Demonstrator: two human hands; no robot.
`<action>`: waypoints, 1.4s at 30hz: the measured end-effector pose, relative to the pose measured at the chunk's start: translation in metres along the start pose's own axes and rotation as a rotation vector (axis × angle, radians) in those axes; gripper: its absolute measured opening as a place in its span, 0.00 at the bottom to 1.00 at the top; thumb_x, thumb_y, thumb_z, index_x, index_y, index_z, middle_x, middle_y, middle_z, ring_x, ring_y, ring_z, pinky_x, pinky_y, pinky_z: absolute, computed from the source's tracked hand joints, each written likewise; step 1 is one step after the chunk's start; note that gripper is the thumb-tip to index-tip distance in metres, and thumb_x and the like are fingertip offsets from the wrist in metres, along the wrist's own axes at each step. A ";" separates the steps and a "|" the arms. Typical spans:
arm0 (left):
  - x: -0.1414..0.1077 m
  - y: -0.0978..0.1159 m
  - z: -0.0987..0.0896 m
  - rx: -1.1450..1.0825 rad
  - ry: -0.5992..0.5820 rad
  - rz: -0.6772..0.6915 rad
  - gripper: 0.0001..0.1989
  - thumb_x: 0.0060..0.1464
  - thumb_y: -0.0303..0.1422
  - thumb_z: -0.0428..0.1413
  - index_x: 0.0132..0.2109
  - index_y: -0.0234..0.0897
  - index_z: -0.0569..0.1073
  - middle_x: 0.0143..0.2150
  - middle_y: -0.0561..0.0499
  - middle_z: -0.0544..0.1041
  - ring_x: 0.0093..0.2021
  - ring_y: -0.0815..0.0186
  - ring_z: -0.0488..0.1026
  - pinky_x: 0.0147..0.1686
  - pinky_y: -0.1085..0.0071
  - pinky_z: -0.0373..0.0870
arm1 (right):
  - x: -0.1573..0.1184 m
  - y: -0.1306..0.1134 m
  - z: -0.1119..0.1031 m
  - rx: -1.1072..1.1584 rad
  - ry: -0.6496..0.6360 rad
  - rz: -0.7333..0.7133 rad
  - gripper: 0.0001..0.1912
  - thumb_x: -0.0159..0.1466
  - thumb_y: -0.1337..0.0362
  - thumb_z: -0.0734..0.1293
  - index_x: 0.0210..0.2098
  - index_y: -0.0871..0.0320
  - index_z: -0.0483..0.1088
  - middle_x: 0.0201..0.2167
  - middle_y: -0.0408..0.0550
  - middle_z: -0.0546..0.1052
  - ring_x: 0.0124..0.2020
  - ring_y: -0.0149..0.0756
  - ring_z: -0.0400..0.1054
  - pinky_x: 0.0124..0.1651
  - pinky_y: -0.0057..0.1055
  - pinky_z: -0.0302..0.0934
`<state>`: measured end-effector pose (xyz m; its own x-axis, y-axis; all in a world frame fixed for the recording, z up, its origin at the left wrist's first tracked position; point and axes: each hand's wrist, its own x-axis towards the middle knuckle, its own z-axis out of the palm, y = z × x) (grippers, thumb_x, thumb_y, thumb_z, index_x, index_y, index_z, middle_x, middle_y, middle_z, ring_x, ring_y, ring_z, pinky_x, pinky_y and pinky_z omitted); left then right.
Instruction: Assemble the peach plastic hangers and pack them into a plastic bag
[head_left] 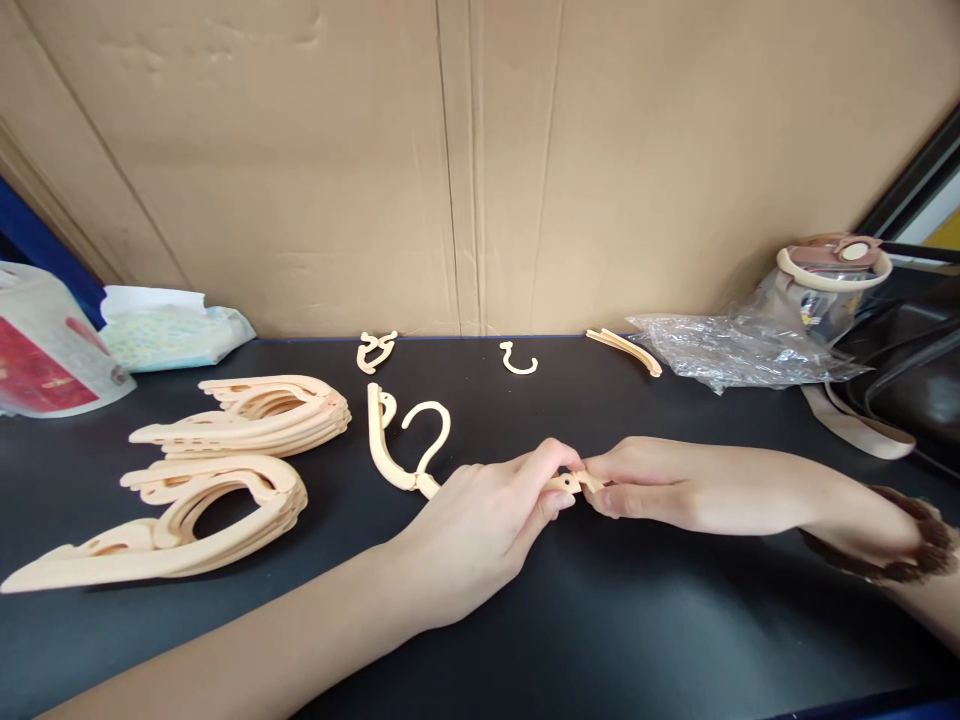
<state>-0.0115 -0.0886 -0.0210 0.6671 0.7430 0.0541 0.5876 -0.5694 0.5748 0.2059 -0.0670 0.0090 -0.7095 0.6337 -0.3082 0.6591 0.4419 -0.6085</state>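
Note:
My left hand (480,535) pinches the right end of a beige plastic hanger (390,465), whose left arm and hook show beyond my knuckles. Its middle is hidden under the hand. Close by on the right, my right hand (660,485) is closed on a small beige piece (592,482), held against the hanger's end between the fingertips of both hands. Whether the two parts are joined cannot be made out. Two stacks of folded beige hangers, an upper stack (319,425) and a lower stack (289,500), lie on the black table (600,630) at the left.
Along the back lie a small beige part (376,350), a loose hook (519,362) and thin beige strips (626,350). Clear plastic wrap (720,350) and a bottle (829,290) stand back right. A tissue pack (180,335) and a white-and-red roll (56,340) are back left, before cardboard (300,170).

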 end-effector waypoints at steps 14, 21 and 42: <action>0.000 -0.001 0.001 0.027 -0.018 0.019 0.08 0.67 0.32 0.39 0.48 0.44 0.60 0.36 0.57 0.74 0.31 0.66 0.72 0.28 0.73 0.62 | -0.002 -0.008 0.006 -0.163 -0.012 0.022 0.16 0.69 0.59 0.52 0.26 0.57 0.54 0.24 0.41 0.60 0.24 0.29 0.52 0.25 0.28 0.46; 0.000 -0.003 0.000 0.039 -0.028 0.065 0.07 0.67 0.31 0.40 0.47 0.43 0.61 0.31 0.58 0.71 0.27 0.67 0.69 0.26 0.73 0.60 | -0.002 -0.008 0.006 -0.232 -0.024 0.003 0.14 0.68 0.60 0.52 0.28 0.57 0.58 0.26 0.44 0.63 0.26 0.31 0.55 0.24 0.29 0.44; -0.004 0.002 0.006 0.119 -0.099 0.215 0.07 0.68 0.32 0.43 0.49 0.41 0.63 0.44 0.55 0.79 0.33 0.65 0.79 0.27 0.74 0.67 | -0.002 -0.001 -0.003 0.054 -0.360 -0.122 0.13 0.68 0.62 0.58 0.27 0.56 0.53 0.21 0.35 0.54 0.22 0.25 0.46 0.23 0.26 0.44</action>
<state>-0.0105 -0.0946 -0.0247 0.8206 0.5657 0.0805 0.4735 -0.7521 0.4583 0.2076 -0.0666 0.0123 -0.8304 0.3109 -0.4624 0.5572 0.4597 -0.6915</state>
